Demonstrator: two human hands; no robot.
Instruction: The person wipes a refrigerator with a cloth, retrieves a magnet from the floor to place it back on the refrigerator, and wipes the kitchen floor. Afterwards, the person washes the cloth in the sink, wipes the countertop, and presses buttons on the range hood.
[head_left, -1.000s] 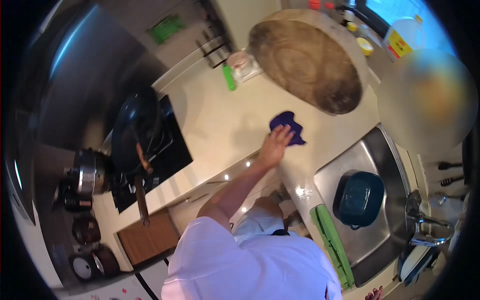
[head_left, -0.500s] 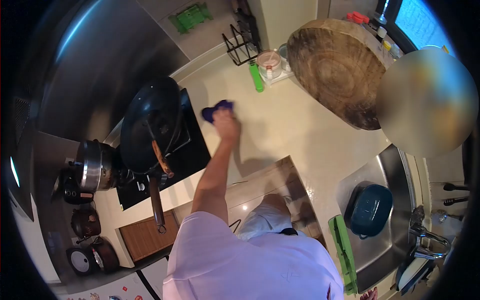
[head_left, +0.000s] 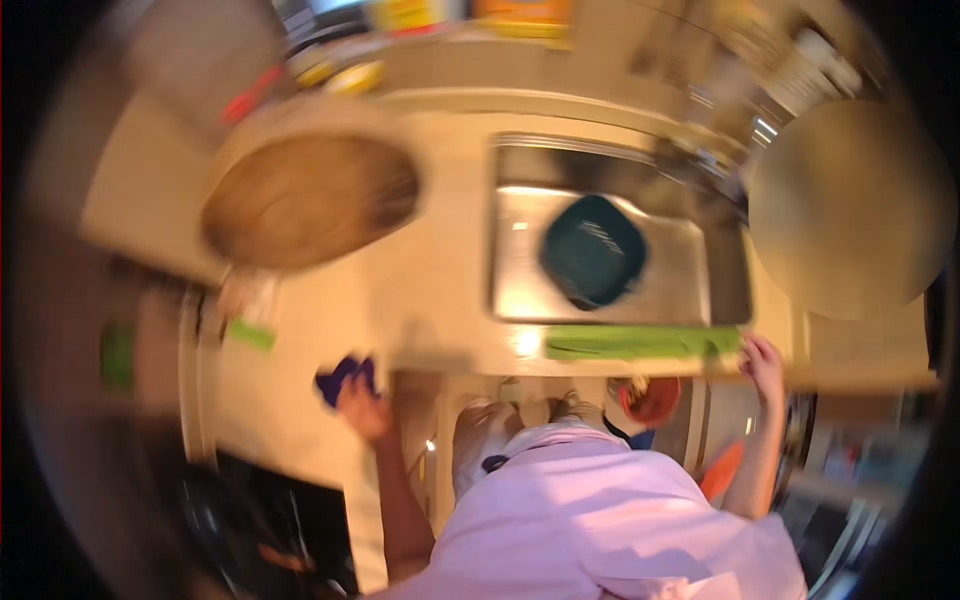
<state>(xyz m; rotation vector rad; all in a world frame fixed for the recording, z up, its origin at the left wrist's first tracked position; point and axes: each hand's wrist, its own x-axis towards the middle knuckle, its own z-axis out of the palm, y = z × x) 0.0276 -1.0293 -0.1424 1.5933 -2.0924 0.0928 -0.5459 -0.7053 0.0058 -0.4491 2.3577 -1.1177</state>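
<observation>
My left hand [head_left: 362, 408] is closed on a dark purple cloth [head_left: 338, 382], which lies bunched on the cream countertop [head_left: 300, 440] left of my body. My right hand [head_left: 763, 362] is at the counter's front edge, by the right end of a long green strip [head_left: 640, 342]. Its fingers look loosely apart and hold nothing that I can see, though blur softens them. The green strip runs along the front of the steel sink [head_left: 725, 290]. Inside the sink sits a dark teal basin [head_left: 593, 252].
A thick round wooden chopping block [head_left: 310, 200] stands at the back left. The black cooktop [head_left: 280, 520] is at lower left. A reddish bucket [head_left: 652, 400] is on the floor below the counter. The faucet [head_left: 705, 160] is blurred behind the sink.
My view has swung right, so the sink is now in the middle and the cooktop at lower left. My right hand has come further into view. The cloth is still in my left hand.
</observation>
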